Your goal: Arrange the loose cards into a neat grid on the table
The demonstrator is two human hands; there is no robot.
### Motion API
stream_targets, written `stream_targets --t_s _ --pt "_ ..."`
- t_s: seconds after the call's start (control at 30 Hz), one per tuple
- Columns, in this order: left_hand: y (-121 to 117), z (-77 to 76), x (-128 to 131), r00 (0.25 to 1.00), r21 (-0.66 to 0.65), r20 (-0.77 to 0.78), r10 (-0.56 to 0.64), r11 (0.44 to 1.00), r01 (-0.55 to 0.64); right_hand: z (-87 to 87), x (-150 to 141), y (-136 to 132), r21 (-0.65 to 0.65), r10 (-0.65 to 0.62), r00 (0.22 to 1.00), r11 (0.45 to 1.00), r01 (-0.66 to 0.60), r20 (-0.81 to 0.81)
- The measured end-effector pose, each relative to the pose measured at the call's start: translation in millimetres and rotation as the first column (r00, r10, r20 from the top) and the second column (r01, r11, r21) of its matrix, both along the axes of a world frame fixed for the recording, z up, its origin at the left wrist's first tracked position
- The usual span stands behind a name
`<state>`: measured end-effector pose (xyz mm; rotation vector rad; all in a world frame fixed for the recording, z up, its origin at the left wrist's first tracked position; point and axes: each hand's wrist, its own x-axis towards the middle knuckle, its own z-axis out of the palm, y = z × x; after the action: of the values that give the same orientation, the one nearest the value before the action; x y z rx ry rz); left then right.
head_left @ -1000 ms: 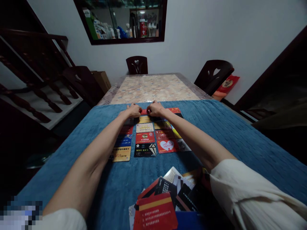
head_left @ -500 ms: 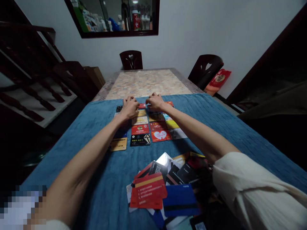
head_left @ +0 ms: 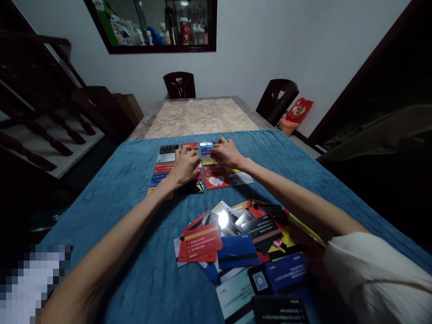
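Observation:
Rows of plastic cards lie face up in a grid on a blue cloth. My left hand hovers over the grid's middle column with its fingers curled in; I see nothing in them. My right hand rests on the far right part of the grid, fingers bent down beside a blue card in the back row. What its fingertips press or pinch is hidden. A loose pile of cards lies close to me, under my right forearm, with a red card on top at its left.
Beyond the cloth the marble-patterned table top is bare. Dark wooden chairs stand at the far end, far right and left. A stair railing runs along the left. A red bag leans on the wall.
Both hands have drawn back toward me from the grid's far row, the left one farther. The view has dropped, so more of the near pile shows.

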<state>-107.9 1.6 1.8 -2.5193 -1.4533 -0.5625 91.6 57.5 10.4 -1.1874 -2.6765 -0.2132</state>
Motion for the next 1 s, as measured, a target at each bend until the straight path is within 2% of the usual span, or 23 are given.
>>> stream_targets --t_s 0.27,0.5,0.7,0.83,1.0 --pt "-44.8 -8.1 18.2 0.991 0.021 0.044 -0.125 0.992 0.124 -8.4 29.4 -51.3 0.006 0.088 0.994 0.996 -0.088 -0.058" --pt "-78.7 -7.7 29.4 0.979 0.007 0.027 -0.201 0.979 0.201 -19.8 57.4 -98.1 0.025 0.191 0.970 0.982 -0.189 -0.148" --pt "-110.6 -5.6 38.3 0.967 -0.065 0.013 -0.255 0.965 0.255 -17.9 74.3 -135.6 -0.099 0.273 0.943 0.950 -0.295 -0.189" --pt "-130.4 -2.6 44.8 0.956 -0.158 0.034 -0.293 0.943 0.294 -18.0 79.6 -146.9 -0.172 0.305 0.933 0.925 -0.338 -0.189" --pt "-147.8 1.4 56.2 0.936 -0.297 0.021 -0.352 0.892 0.342 -19.2 85.0 -146.1 -0.184 0.284 0.936 0.929 -0.322 -0.208"
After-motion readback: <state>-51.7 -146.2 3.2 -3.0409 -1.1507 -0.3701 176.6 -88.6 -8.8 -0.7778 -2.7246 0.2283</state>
